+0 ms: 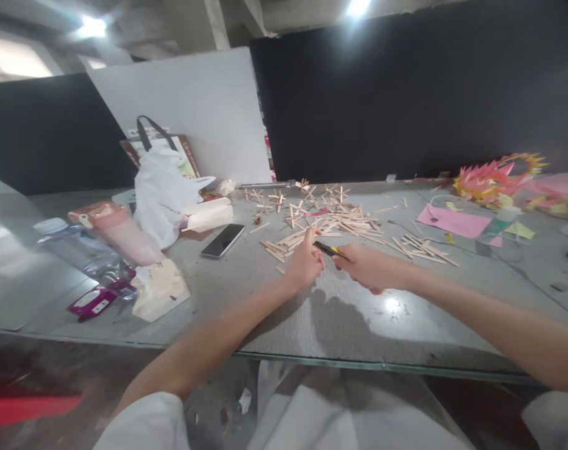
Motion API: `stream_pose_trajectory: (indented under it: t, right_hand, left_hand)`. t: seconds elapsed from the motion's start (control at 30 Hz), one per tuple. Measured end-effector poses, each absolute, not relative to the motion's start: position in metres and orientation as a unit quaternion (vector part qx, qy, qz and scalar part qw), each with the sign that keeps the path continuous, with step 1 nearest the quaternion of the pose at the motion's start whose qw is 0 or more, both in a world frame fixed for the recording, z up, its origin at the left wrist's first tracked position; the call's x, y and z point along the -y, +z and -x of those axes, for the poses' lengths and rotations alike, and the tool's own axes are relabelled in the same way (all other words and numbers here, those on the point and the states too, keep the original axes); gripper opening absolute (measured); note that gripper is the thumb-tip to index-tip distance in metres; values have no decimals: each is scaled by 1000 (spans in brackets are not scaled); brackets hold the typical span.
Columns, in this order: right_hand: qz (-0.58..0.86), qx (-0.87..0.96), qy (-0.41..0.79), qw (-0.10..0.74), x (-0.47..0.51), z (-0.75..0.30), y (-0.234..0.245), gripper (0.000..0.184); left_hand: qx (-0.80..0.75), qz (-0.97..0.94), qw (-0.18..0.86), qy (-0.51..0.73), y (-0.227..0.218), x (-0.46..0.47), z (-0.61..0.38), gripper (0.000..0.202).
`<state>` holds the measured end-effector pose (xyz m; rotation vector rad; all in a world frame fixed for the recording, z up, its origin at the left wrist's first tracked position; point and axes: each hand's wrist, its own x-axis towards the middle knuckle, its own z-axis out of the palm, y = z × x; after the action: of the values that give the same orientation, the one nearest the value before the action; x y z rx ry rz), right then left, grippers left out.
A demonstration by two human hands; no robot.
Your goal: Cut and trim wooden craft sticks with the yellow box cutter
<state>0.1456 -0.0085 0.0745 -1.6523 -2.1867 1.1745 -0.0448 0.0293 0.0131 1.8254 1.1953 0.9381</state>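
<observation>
My left hand (305, 261) is pinched on a thin wooden stick at the near edge of a heap of wooden sticks (330, 222) on the grey table (340, 325). My right hand (368, 267) is closed around a dark tool with a yellow part (330, 250), a cutter or pliers I cannot name for sure, whose tip meets the left fingers. Both hands hover just above the table surface, touching each other at the fingertips.
A black phone (223, 240) lies left of the sticks. Further left are a white plastic bag (159, 190), clear packets (100, 244) and a tissue pack (159, 289). Pink paper (455, 222), a bottle (499, 224) and paper flowers (494, 178) sit right.
</observation>
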Motion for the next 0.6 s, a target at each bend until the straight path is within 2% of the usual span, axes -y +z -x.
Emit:
stream_pose_trajectory:
  t: [0.17,0.23,0.3,0.47,0.6]
  right_hand:
    - [551,732,348,201,23,-127,38,27]
    - [551,733,329,225,26,-123,30,26]
    - [554,730,339,211,24,-124,35,26]
    - [552,736,378,106,12,-138,67,24]
    - [553,732,388,89,10,-145,77,23]
  left_hand:
    - [-453,-708,374,393,14,-33,47,67]
    - [-455,-708,364,399,15,-34,47,68]
    - [-462,-707,358,398,17,-33,48,66]
    - [-465,-715,350,388,18,-30,47,58]
    - [-461,-700,394,376,15,-31,44,64]
